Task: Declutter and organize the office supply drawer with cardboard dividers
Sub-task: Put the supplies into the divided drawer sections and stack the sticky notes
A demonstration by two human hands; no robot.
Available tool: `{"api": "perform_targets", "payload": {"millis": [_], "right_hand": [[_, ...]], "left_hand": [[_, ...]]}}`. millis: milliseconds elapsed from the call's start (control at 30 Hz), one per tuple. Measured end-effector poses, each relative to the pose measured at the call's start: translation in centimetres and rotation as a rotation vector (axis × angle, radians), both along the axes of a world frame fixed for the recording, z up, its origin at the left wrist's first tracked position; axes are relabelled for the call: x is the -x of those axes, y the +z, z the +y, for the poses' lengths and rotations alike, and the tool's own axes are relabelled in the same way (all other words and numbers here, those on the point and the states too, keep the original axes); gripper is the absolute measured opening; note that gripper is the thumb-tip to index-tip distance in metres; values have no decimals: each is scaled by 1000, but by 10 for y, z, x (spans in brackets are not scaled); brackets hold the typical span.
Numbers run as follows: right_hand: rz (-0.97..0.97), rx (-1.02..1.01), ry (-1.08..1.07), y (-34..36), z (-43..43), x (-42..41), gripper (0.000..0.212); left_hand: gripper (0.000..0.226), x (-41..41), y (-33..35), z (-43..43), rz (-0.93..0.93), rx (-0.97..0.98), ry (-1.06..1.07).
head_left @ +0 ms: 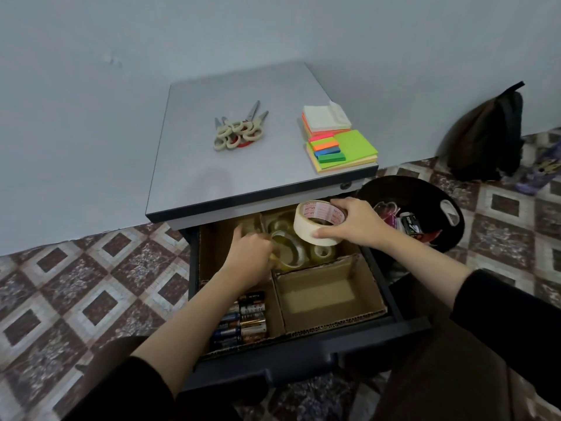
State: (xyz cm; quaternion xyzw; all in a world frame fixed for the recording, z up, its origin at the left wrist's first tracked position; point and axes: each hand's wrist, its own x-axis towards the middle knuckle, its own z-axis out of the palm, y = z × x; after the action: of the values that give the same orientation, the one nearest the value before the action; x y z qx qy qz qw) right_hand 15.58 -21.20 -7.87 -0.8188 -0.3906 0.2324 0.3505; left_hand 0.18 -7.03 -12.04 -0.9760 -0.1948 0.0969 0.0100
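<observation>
Cream masking tape [318, 221], a broad papery ring with red print inside its core, is gripped in my right hand [355, 226], thumb on the near rim and fingers over the far side. I hold it just above the back right compartment so it can join its kind. There, glossy clear tape rolls [288, 250] crowd between the corrugated cardboard dividers [334, 262] of the open drawer [303, 357]. My left hand [250, 256] reaches down against them, probably making room. Its fingers are blurred, so I cannot tell whether it grips one. Cylindrical batteries [246, 320] lie in rows front left.
</observation>
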Motion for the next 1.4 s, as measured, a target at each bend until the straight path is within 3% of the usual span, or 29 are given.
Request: {"api": "perform_targets", "payload": {"millis": [200,567,733,867,1000,1067,1267,1400], "right_hand": [[14,58,-1,-15,5,-14,74],[18,61,27,-26,11,-27,69],[-122,131,93,-37,17,-30,84],[-198,219,162,-47,24,-29,98],[-165,227,222,-53,30,-24,98],[-170,262,274,-58,35,-19,101],[-152,305,343,-72,49,-7,105],[-133,298,339,-75,54,-5,101]], "left_hand": [[24,-22,-1,2,178,-140,-119],[25,-34,-30,2,184,-162,-108],[24,-38,-28,4,210,-138,-110],[25,-27,-20,11,36,-12,-139],[19,-3,-23,25,-444,97,-107],[25,9,-32,32,-557,118,10],[62,37,-52,34,-388,230,138],[66,40,-55,36,-316,292,177]]}}
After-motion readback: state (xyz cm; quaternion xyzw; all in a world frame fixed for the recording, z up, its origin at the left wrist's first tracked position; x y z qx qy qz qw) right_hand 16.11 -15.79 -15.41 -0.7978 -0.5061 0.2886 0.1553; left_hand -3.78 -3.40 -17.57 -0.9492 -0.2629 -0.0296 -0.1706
